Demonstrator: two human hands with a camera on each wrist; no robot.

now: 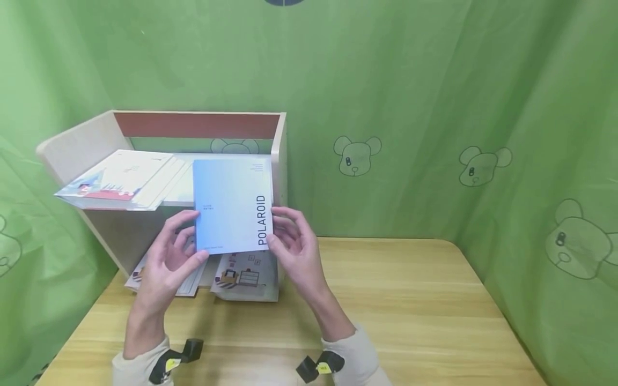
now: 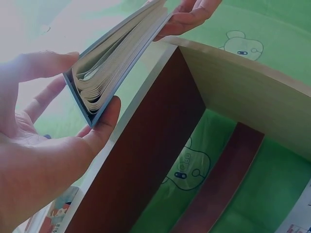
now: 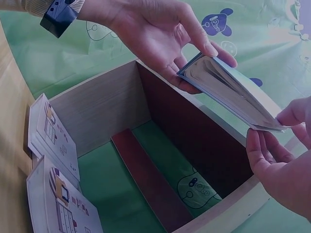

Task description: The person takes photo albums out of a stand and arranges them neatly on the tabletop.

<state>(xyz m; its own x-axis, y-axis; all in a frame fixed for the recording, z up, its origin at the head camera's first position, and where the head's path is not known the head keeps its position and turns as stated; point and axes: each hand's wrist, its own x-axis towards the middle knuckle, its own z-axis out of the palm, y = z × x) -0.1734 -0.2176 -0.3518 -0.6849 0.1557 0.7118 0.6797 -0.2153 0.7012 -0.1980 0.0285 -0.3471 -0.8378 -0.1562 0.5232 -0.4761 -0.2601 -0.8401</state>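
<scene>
A thin light-blue photo album (image 1: 227, 206) with POLAROID printed along its right side is held up in front of the shelf unit. My left hand (image 1: 161, 268) pinches its lower left edge, thumb in front and fingers behind. At the lower right edge, my right hand (image 1: 301, 257) grips it between thumb and fingers. Seen from its edge in the left wrist view, the album (image 2: 102, 68) has bulging pale pages between its covers. The right wrist view shows both hands at opposite ends of the album (image 3: 228, 90).
Behind the album stands a small wooden shelf unit (image 1: 282, 161) on the wood table (image 1: 396, 300). Stacked white books (image 1: 127, 174) lie on its upper shelf at left. Below, illustrated white books (image 1: 246, 276) stick out past the front. A green bear-print curtain (image 1: 410, 80) surrounds the table.
</scene>
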